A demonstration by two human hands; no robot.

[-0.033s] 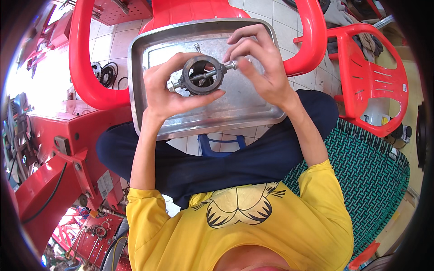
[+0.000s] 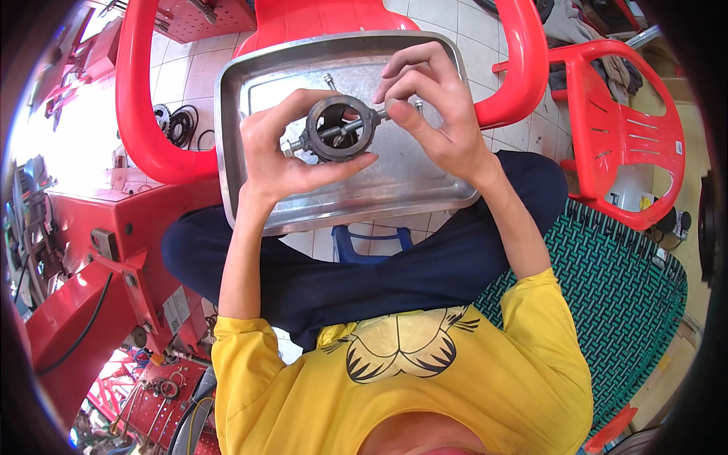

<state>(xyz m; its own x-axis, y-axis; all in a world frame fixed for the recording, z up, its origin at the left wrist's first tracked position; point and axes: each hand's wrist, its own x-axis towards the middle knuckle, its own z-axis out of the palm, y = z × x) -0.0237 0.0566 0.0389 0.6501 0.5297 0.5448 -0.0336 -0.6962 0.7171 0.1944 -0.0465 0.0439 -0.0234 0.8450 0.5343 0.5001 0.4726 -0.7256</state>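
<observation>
My left hand point(image 2: 277, 140) is closed around a dark metal ring-shaped clamp point(image 2: 362, 144), thumb along its lower edge and fingers over the top. A threaded rod point(image 2: 350, 127) runs across the ring's opening, with a silvery nut or bolt head point(image 2: 291, 146) at its left end. At the rod's right end, the thumb and index finger of my right hand point(image 2: 438, 106) come together in a pinch; what lies between their tips is hidden. Below the hands is a shallow metal tray point(image 2: 364, 199). A small bolt point(image 2: 329, 80) lies in it beyond the ring, and another small metal piece point(image 2: 418, 105) shows behind my right fingers.
The tray rests across my crossed legs point(image 2: 364, 280), before a red plastic chair point(image 2: 326, 15). Another red chair point(image 2: 607, 136) stands at right, above a green woven seat point(image 2: 607, 280). Red machinery point(image 2: 114, 227) is close on the left. Dark chainrings point(image 2: 180, 125) lie on the tiled floor.
My right thumb and index finger have shifted slightly left and closed at the rod's right end, covering the nut seen there before. The left hand and the ring stay almost still.
</observation>
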